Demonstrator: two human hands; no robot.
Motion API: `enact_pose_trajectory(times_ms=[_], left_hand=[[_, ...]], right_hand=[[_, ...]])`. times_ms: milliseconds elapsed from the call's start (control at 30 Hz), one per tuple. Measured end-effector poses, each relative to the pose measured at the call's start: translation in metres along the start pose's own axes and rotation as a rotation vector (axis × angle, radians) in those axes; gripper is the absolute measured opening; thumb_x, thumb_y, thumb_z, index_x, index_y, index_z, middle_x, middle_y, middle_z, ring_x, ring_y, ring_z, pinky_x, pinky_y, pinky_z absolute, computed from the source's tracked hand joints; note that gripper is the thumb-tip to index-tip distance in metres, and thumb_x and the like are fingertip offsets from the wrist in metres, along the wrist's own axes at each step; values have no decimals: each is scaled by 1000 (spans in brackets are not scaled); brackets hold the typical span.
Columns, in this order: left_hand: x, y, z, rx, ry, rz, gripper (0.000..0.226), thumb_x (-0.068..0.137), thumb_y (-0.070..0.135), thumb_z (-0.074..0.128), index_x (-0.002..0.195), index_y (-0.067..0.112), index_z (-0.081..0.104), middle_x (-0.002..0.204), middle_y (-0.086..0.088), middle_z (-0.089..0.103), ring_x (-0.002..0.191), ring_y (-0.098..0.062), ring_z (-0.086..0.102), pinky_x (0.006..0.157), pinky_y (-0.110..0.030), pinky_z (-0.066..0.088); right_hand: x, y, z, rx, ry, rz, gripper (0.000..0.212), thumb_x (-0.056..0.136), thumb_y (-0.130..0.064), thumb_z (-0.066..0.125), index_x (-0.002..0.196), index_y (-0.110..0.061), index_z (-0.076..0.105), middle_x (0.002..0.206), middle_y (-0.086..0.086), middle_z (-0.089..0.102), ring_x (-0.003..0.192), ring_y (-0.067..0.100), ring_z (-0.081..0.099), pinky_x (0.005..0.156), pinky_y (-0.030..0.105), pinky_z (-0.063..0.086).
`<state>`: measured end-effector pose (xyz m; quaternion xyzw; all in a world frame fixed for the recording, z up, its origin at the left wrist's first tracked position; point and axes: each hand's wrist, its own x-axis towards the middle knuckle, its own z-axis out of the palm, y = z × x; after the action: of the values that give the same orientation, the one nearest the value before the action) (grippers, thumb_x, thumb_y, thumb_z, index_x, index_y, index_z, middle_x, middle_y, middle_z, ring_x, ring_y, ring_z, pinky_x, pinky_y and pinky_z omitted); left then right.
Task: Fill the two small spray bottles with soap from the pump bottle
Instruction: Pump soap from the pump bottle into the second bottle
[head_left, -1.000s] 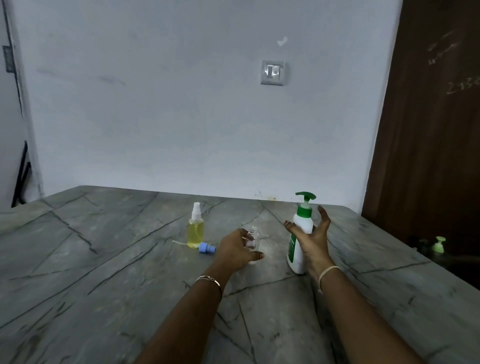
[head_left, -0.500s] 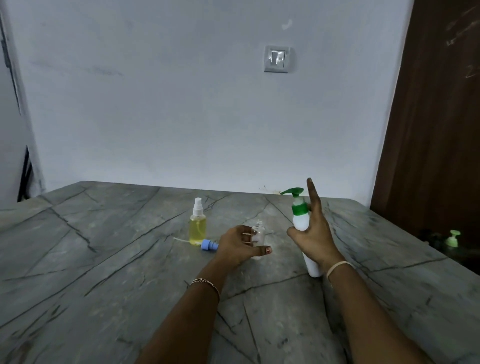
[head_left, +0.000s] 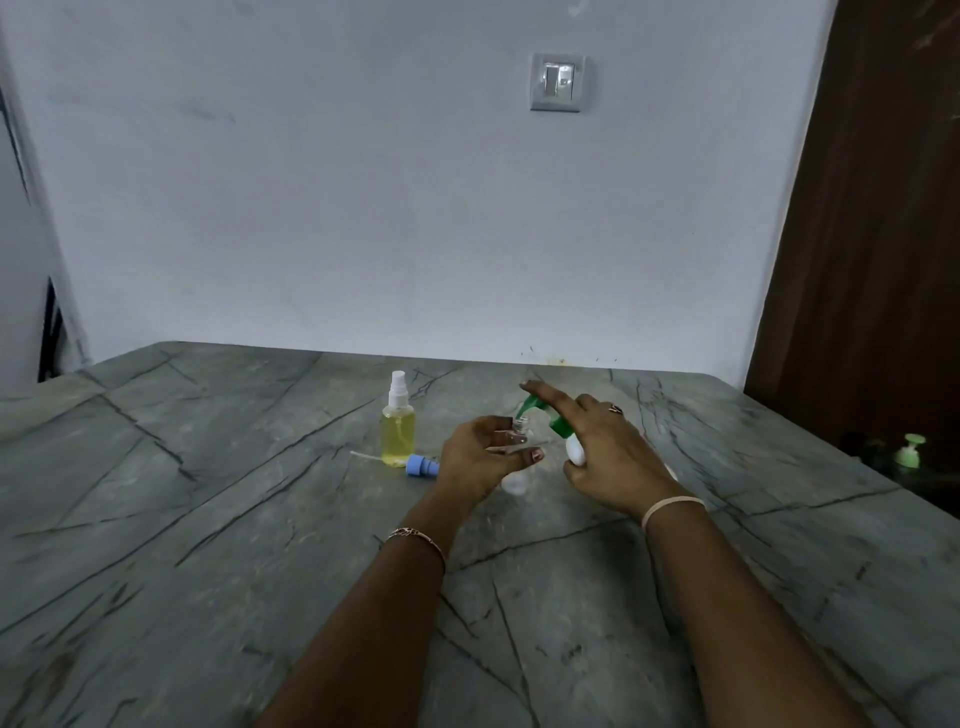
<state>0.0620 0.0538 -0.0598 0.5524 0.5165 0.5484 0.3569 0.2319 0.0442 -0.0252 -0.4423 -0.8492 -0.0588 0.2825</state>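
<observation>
1 spray bottle (head_left: 398, 435) of yellow liquid

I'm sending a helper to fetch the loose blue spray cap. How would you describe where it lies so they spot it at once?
Start at the grey veined stone table and find the upright clear spray bottle of yellow liquid with a white nozzle. The small blue spray cap lies on its side at that bottle's base, between it and the left hand. It is the only blue thing there, trailing a thin white tube.
</observation>
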Motion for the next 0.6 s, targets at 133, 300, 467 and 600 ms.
enact_pose_trajectory(times_ms=[133, 300, 467, 600], left_hand=[[-1, 1, 0, 17, 6, 0, 59, 64, 11, 87, 117, 6, 61, 108, -11, 71, 99, -21, 68, 96, -40, 53], [-1, 1, -1, 35, -2, -5, 63, 65, 15, 87, 120, 6, 60, 110, -10, 71, 100, -21, 68, 97, -40, 52], [-5, 3, -2, 40, -5, -5, 60, 66, 14, 86, 120, 8, 60, 111, -10, 70, 101, -20, 67, 95, -37, 53], [-6, 3, -2, 49, -15, 3, 58, 67, 18, 86, 119, 7, 62, 107, -8, 72, 100, -18, 68, 95, -41, 53]], right_hand=[[0, 1, 0, -11, -16, 25, 91, 80, -9, 60, 143, -54, 13, 95, -6, 41, 98, 24, 50, 85, 38, 46], [-1, -1, 2, -12, -37, 29, 88, 78, -8, 60, 143, -50, 18, 99, -4, 45, 103, 28, 51, 89, 41, 45], [1, -3, 4, -32, -19, 38, 85, 76, -7, 62, 139, -45, 21, 113, 2, 55, 108, 29, 50, 92, 42, 42], [4, -10, 8, -67, 11, 46, 78, 76, -6, 64, 135, -39, 27, 119, 2, 53, 111, 28, 48, 95, 42, 39]])
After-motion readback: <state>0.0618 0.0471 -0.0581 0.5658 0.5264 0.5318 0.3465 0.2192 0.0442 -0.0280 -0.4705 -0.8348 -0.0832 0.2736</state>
